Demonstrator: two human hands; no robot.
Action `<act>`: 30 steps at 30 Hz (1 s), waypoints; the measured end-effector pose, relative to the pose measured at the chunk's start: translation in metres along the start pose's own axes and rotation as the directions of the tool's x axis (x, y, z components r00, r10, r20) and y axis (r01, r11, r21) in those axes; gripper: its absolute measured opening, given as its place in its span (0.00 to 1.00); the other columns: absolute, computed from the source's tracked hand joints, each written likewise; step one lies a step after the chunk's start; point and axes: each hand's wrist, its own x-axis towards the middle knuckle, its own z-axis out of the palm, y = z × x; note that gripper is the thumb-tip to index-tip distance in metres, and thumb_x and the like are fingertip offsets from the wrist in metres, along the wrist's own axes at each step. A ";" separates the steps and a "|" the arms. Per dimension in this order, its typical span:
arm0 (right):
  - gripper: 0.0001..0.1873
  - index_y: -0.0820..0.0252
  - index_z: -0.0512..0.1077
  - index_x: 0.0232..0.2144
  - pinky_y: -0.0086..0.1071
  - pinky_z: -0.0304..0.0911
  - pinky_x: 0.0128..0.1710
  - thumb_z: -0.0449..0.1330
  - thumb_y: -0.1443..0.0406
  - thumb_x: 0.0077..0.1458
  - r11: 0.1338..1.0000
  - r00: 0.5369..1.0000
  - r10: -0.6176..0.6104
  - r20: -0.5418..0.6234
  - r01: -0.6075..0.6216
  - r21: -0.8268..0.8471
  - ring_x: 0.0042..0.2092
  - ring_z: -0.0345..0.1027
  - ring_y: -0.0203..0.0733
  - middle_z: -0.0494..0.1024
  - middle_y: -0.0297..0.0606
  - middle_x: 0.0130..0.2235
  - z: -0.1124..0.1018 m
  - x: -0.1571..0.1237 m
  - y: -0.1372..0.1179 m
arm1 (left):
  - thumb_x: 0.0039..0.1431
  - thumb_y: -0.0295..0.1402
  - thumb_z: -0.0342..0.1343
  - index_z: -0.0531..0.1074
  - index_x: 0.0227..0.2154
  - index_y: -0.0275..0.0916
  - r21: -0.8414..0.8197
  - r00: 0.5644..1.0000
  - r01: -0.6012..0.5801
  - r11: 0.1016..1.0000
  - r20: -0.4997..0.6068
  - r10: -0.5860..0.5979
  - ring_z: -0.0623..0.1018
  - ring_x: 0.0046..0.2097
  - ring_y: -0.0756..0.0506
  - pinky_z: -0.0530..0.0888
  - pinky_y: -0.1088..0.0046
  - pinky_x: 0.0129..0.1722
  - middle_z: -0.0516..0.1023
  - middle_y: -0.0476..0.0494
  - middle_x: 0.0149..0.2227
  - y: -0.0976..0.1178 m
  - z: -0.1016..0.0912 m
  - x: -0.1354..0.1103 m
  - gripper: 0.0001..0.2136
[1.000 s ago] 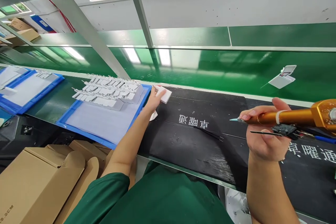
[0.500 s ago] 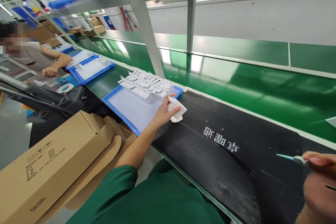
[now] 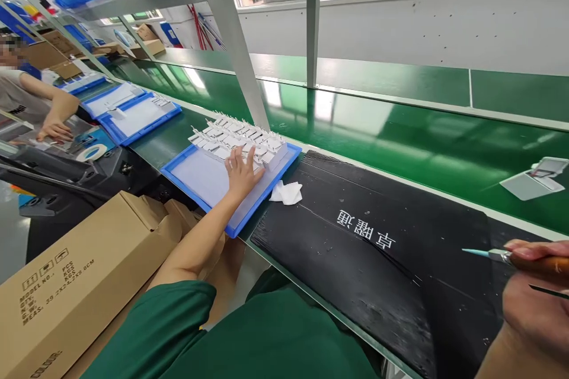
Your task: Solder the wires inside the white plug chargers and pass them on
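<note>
My left hand [image 3: 243, 174] reaches over a blue tray [image 3: 291, 157], its fingers spread at the front of several rows of white plastic parts [image 3: 235, 136]. Whether the fingertips touch a part I cannot tell. To the right of the tray, a crumpled white cloth [image 3: 287, 193] lies at the edge of the black mat [image 3: 355, 284]. At the right edge, my right hand [image 3: 533, 302] is closed around the wooden handle of a slim knife-like tool [image 3: 482, 253], its pale blue tip pointing left above the mat.
A white part [image 3: 533, 180] lies on the green belt [image 3: 400, 154] at the right. Cardboard boxes [image 3: 89, 278] stand at my left. Beyond them, a co-worker [image 3: 40, 100] sits near other blue trays [image 3: 133, 118]. A grey post [image 3: 235, 41] rises behind the parts.
My left hand has let go of the white cloth and moved left over the tray, its fingers opening. The view has shifted right, bringing the white part on the belt into sight.
</note>
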 end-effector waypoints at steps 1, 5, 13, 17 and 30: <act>0.29 0.42 0.80 0.35 0.47 0.54 0.26 0.66 0.53 0.21 0.998 0.998 -0.062 0.020 0.062 0.022 0.21 0.55 0.43 0.69 0.33 0.22 0.003 0.002 -0.002 | 0.60 0.43 0.57 0.60 0.67 0.37 -0.014 1.000 0.022 1.000 -0.009 -0.022 0.51 0.72 0.26 0.48 0.41 0.68 0.53 0.24 0.71 0.000 0.001 0.000 0.34; 0.29 0.48 0.82 0.37 0.44 0.57 0.26 0.68 0.58 0.23 0.981 0.979 -0.186 0.086 0.180 0.071 0.22 0.61 0.43 0.75 0.36 0.24 0.008 0.005 -0.011 | 0.55 0.45 0.60 0.53 0.69 0.35 -0.083 0.993 0.117 0.990 0.025 -0.115 0.41 0.74 0.24 0.40 0.37 0.68 0.43 0.23 0.73 0.000 -0.003 0.003 0.42; 0.25 0.53 0.77 0.38 0.41 0.65 0.36 0.71 0.56 0.32 0.993 0.991 -0.109 0.079 0.111 -0.029 0.32 0.71 0.42 0.79 0.37 0.32 -0.018 0.008 -0.019 | 0.47 0.53 0.65 0.47 0.70 0.41 -0.346 0.983 -0.137 0.928 -0.163 0.084 0.43 0.73 0.22 0.43 0.37 0.69 0.40 0.31 0.73 0.057 -0.012 0.009 0.51; 0.21 0.54 0.76 0.37 0.37 0.65 0.37 0.69 0.54 0.38 0.981 0.982 -0.188 0.003 0.188 -0.041 0.33 0.70 0.39 0.78 0.35 0.34 -0.028 0.012 -0.012 | 0.51 0.48 0.65 0.49 0.68 0.40 -0.579 0.861 -0.476 0.662 -0.151 0.486 0.54 0.72 0.30 0.53 0.48 0.71 0.53 0.29 0.70 0.184 0.009 0.017 0.46; 0.17 0.53 0.76 0.39 0.39 0.70 0.39 0.64 0.52 0.50 0.939 0.948 -0.319 0.003 0.317 -0.132 0.34 0.72 0.40 0.78 0.35 0.34 -0.041 0.014 0.001 | 0.56 0.33 0.64 0.37 0.72 0.37 -0.830 0.820 0.077 0.553 0.368 0.439 0.67 0.66 0.34 0.65 0.56 0.63 0.65 0.28 0.66 0.504 0.054 -0.005 0.49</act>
